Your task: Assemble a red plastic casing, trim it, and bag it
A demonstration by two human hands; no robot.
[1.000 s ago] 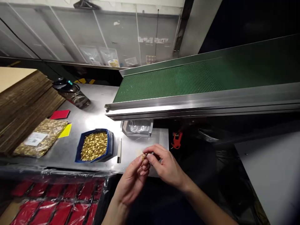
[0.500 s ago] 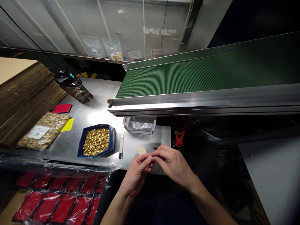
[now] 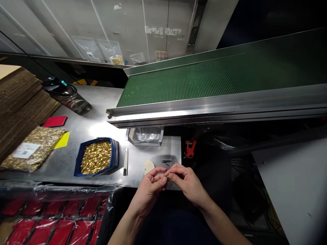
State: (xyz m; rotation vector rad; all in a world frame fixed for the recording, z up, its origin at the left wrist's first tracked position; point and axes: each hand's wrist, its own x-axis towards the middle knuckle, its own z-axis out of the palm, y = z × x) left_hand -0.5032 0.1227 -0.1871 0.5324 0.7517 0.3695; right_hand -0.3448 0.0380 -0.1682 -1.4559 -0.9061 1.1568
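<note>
My left hand [image 3: 153, 185] and my right hand [image 3: 187, 183] meet at the front edge of the metal table, fingertips pinched together. Between them shows a small gold-coloured metal piece [image 3: 167, 177], gripped by both; its exact shape is too small to make out. Just beyond the fingers lie a nail clipper [image 3: 167, 161] and a pale rounded flat piece [image 3: 149, 166], partly covered by my left hand. Farther left, a utility knife [image 3: 126, 161] rests beside a blue bin [image 3: 115, 154] full of small gold pieces [image 3: 96, 157].
A green conveyor belt [image 3: 178, 83] slopes along the back right. Beneath its end sits a clear plastic tray [image 3: 145, 137]. A bottle [image 3: 67, 95], stacked cardboard [image 3: 22, 102] and a bag of gold pieces [image 3: 33, 149] stand left. Wrapped red packs [image 3: 61, 231] fill a crate below; a red tool [image 3: 190, 148] hangs right.
The view has shifted, so the table things sit further left. My hands have drawn slightly back, uncovering the nail clipper, and the gold piece now shows between my fingertips.
</note>
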